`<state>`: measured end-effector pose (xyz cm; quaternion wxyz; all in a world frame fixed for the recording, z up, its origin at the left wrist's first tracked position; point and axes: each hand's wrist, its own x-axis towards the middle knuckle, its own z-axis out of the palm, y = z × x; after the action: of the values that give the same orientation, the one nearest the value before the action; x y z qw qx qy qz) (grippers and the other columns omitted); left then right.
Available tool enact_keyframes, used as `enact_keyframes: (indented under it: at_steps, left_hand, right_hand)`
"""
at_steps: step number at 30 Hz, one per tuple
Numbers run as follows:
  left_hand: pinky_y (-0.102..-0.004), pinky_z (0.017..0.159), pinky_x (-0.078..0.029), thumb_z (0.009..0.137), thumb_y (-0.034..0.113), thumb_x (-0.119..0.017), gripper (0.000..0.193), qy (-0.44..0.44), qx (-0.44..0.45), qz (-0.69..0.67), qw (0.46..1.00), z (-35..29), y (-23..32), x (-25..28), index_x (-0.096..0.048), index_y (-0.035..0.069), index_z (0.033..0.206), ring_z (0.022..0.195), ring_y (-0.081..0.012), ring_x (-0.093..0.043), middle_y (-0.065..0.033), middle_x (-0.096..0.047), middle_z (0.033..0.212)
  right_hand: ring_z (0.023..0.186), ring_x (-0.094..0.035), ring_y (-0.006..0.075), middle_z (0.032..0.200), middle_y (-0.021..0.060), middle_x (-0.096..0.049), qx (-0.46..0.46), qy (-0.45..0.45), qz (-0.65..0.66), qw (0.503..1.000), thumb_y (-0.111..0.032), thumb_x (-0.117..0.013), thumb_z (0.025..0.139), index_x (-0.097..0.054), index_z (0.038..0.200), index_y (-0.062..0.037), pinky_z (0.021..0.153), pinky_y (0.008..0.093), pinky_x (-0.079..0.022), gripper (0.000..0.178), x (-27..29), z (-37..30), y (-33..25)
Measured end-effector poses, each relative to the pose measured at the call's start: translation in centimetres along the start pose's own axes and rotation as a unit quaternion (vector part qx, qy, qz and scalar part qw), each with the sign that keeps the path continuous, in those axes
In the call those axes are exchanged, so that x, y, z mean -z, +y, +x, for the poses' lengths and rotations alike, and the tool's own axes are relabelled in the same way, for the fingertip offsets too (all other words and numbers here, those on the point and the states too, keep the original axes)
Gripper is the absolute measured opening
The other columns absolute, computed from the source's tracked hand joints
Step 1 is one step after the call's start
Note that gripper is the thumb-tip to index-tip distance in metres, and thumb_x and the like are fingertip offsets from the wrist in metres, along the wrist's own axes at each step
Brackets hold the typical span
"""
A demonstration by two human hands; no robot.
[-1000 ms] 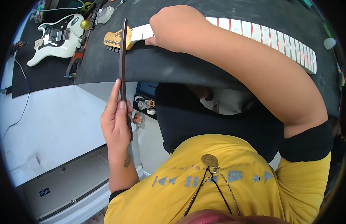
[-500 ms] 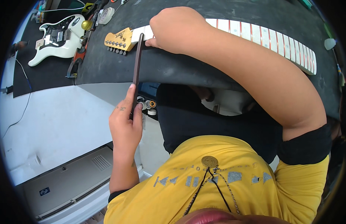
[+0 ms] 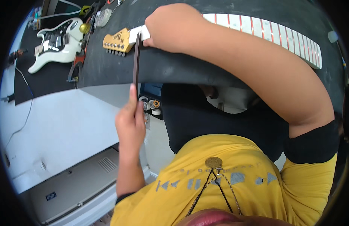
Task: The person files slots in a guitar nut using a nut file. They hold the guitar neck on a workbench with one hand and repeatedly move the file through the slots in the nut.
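A guitar neck (image 3: 256,28) lies across the dark worktop, its fingerboard covered in white tape with reddish fret lines showing between the strips. Its wooden headstock (image 3: 117,41) with several tuners points left. My right hand (image 3: 176,28) is closed over the neck near the headstock end and hides part of it. Pinched in my left hand (image 3: 130,118) is a long, narrow dark file-like bar (image 3: 136,62), held nearly upright in the view. The far end of the bar rests over the taped neck, between the headstock and my right hand.
A white electric guitar body (image 3: 59,47) lies at the left. Beside it are an orange-and-black clamp (image 3: 77,67), a yellow round knob (image 3: 84,28) and a white tape roll (image 3: 103,17). Small rolls (image 3: 150,104) sit in a black tray below the worktop edge.
My left hand and the bar have shifted slightly, the bar now standing more upright in the view. My right hand still grips the neck. The whole view has moved a little.
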<state>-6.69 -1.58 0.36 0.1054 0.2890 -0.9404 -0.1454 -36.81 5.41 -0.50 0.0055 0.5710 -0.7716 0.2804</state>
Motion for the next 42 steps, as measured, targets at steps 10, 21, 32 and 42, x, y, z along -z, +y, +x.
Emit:
enact_keyframes:
  at_steps: [10, 21, 32, 42]
  left_hand:
    - [-0.0391, 0.074, -0.055, 0.11, 0.011, -0.069, 0.049, -0.034, 0.006, 0.042, 0.999, 9.9, 4.1, 1.4, -0.064, 0.015, 0.159, 0.073, -0.0458, -0.055, -0.032, -0.067, 0.093]
    - [-0.0355, 0.074, -0.054, 0.11, 0.007, -0.068, 0.05, -0.056, 0.025, 0.032, 0.998, 11.9, 4.3, 2.8, -0.063, 0.012, 0.16, 0.072, -0.0386, -0.048, -0.0324, -0.061, 0.089]
    - [-0.0298, 0.065, -0.049, 0.112, 0.005, -0.064, 0.055, -0.024, -0.006, -0.029, 0.999, 7.2, 2.4, 1.0, -0.059, 0.013, 0.167, 0.066, -0.0101, -0.047, -0.0033, -0.051, 0.074]
    - [-0.0343, 0.078, -0.056, 0.108, -0.002, -0.067, 0.058, -0.02, 0.027, -0.028, 0.999, 0.4, 1.8, 0.6, -0.06, 0.012, 0.164, 0.069, -0.0336, -0.06, -0.0344, -0.067, 0.095]
  right_hand:
    - [0.091, -0.082, 0.0409, 0.093, 0.0225, -0.083, 0.026, 0.001, -0.008, 1.0, -0.035, -0.076, 0.096, -0.087, 0.093, -0.0054, 0.082, 0.0517, -0.065, 0.032, 0.0, -0.1, 0.3]
    - [0.091, -0.082, 0.0411, 0.093, 0.0228, -0.083, 0.014, 0.002, 0.023, 1.0, -0.035, -0.076, 0.096, -0.087, 0.092, -0.0053, 0.083, 0.0518, -0.065, 0.032, 0.5, 0.4, -0.4]
    - [0.091, -0.082, 0.0393, 0.088, 0.0195, -0.081, -0.012, -0.053, -0.029, 0.998, -0.049, -0.08, 0.101, -0.084, 0.095, -0.0015, 0.082, 0.0497, -0.066, 0.049, 1.1, -0.2, -0.7]
    - [0.092, -0.081, 0.0399, 0.094, 0.02, -0.082, -0.031, -0.079, -0.019, 0.996, -0.052, -0.08, 0.101, -0.083, 0.098, -0.0005, 0.083, 0.0495, -0.065, 0.052, 1.1, -0.2, -1.3]
